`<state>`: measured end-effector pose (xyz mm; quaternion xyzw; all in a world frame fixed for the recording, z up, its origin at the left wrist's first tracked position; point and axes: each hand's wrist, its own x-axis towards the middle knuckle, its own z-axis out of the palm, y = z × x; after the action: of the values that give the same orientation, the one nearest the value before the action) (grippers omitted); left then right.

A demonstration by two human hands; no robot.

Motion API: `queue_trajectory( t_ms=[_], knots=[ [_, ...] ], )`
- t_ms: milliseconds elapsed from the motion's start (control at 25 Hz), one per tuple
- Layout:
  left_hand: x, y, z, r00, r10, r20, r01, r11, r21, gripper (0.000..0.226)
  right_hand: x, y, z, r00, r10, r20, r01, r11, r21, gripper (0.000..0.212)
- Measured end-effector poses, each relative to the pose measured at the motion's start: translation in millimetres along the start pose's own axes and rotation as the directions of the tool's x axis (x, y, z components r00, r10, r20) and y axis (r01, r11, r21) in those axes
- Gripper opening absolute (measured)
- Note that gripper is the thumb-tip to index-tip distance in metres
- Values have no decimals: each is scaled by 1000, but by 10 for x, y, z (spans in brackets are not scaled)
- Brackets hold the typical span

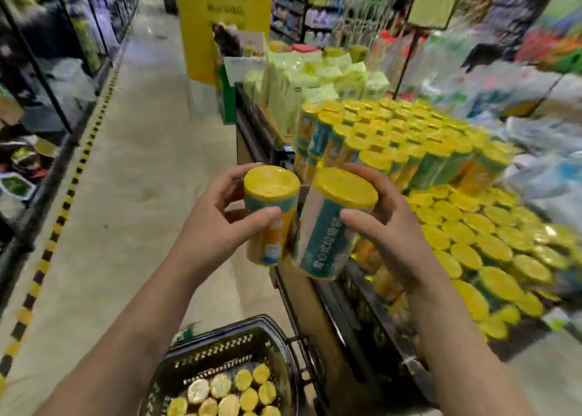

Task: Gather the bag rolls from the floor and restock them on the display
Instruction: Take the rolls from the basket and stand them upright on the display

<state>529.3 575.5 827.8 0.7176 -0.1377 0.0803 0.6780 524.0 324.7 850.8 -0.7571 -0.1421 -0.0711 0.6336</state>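
Beside the display [315,311], bag rolls [272,214] in both hands [214,226]

One view only: a wide-angle lens worn on the head, tipped forward and down along the shop aisle. Forearms come in from the bottom edge. The left hand [214,223] and right hand [390,226] sit dead centre, very close to the lens, gripping the left bag roll [272,208] and the right bag roll [327,230]. Directly underneath, at the bottom edge, the basket [220,349] is seen from above. The display [315,315] fills the right side, near and looked down on. The floor [141,163] runs away up the left toward a yellow sign [220,22]. Edges smear and bend.
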Motion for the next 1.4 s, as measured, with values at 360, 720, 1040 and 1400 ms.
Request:
queue_trajectory(
  t_ms=[360,720,1040,1400],
  knots=[
    [282,143,1186,998,4,67,-5,1000,19,68,-110,122,-1131,994,-35,-99,42,997,68,78],
    [416,111,2818,982,-78,-173,99,988,115,67,170,774,-2727,992,-80,96,75,996,54,78],
    [387,250,3140,961,-107,-256,154,973,171,68,268,759,-3055,969,-110,220,93,992,89,76],
    [990,-208,3066,948,-180,-264,253,927,277,69,242,727,-3196,982,-91,168,95,995,-13,76]
  ],
)
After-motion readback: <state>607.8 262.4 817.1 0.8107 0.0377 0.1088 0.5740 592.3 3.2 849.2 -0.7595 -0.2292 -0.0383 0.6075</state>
